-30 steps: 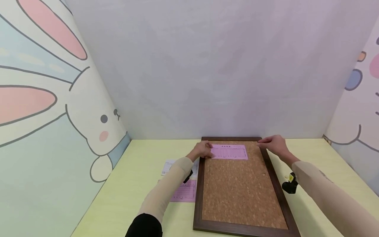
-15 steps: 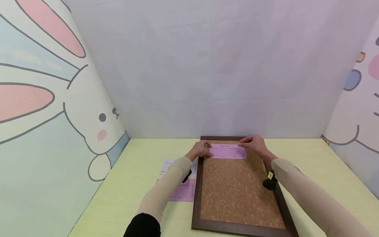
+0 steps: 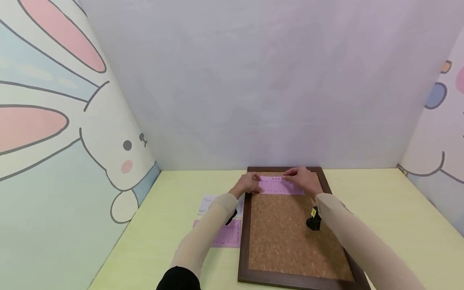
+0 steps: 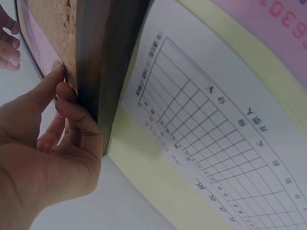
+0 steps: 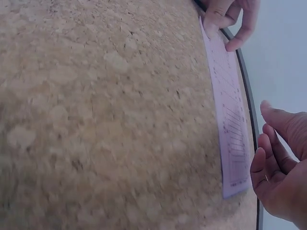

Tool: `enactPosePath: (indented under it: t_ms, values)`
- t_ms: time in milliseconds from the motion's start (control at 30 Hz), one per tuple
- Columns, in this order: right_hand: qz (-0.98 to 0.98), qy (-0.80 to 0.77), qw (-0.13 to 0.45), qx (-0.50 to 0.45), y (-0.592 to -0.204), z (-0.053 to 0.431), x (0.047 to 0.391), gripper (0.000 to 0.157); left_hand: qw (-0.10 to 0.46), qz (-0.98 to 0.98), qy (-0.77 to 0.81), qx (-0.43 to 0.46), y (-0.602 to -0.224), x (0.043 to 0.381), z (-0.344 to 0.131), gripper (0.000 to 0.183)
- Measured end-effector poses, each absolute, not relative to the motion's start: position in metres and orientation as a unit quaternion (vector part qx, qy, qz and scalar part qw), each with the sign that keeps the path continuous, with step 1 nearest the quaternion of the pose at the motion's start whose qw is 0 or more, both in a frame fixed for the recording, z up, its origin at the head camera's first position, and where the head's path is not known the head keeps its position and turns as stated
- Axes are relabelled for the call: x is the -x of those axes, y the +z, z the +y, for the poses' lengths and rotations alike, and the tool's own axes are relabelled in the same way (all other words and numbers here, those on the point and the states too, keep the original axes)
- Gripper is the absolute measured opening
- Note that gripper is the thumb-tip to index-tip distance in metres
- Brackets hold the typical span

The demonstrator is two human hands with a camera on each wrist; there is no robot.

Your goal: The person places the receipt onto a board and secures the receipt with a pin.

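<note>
A pink receipt slip (image 3: 272, 187) with a printed grid lies across the top of a cork board (image 3: 282, 233) in a dark wooden frame. My left hand (image 3: 248, 183) holds the slip's left end, thumb and curled fingers at the paper beside the frame. In the left wrist view, one fingertip of that left hand (image 4: 53, 148) presses the pink paper. Above the slip's upper edge is my right hand (image 3: 302, 181), its fingertips drawn close together. The right wrist view shows the right hand (image 5: 283, 163) with bent fingers; whether something small is between the tips cannot be seen.
Left of the board, a white receipt slip (image 3: 206, 204) and another pink slip (image 3: 228, 236) lie on the yellow table (image 3: 145, 241), partly behind my left arm. A pale wall (image 3: 232, 80) rises behind the board. A rabbit drawing (image 3: 108, 153) covers the left side wall.
My right hand has moved left from the board's top right corner to above the pink slip. The left hand stays at the slip's left end.
</note>
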State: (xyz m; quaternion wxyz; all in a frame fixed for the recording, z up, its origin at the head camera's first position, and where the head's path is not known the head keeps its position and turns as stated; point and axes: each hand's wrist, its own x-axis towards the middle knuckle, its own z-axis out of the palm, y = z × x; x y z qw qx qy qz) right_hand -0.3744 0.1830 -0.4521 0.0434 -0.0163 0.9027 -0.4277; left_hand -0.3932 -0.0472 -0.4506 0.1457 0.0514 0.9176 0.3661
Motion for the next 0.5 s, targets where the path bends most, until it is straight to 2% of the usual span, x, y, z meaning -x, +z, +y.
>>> enactPosePath:
  t_ms: [133, 300, 500]
  values:
    - [0.890, -0.452, 0.048, 0.014, -0.460, 0.177, 0.379, 0.033, 0.137, 0.921, 0.360, -0.057, -0.450, 0.392, -0.045, 0.036]
    - [0.892, -0.451, 0.027, 0.011, -0.469, 0.173, 0.382, 0.027, 0.153, 0.908, 0.386, -0.060, -0.448, 0.387, -0.043, 0.040]
    - [0.899, -0.437, 0.019, 0.003, -0.470, 0.165, 0.389, 0.026, 0.143, 0.911, 0.383, -0.046, -0.444, 0.383, -0.048, 0.039]
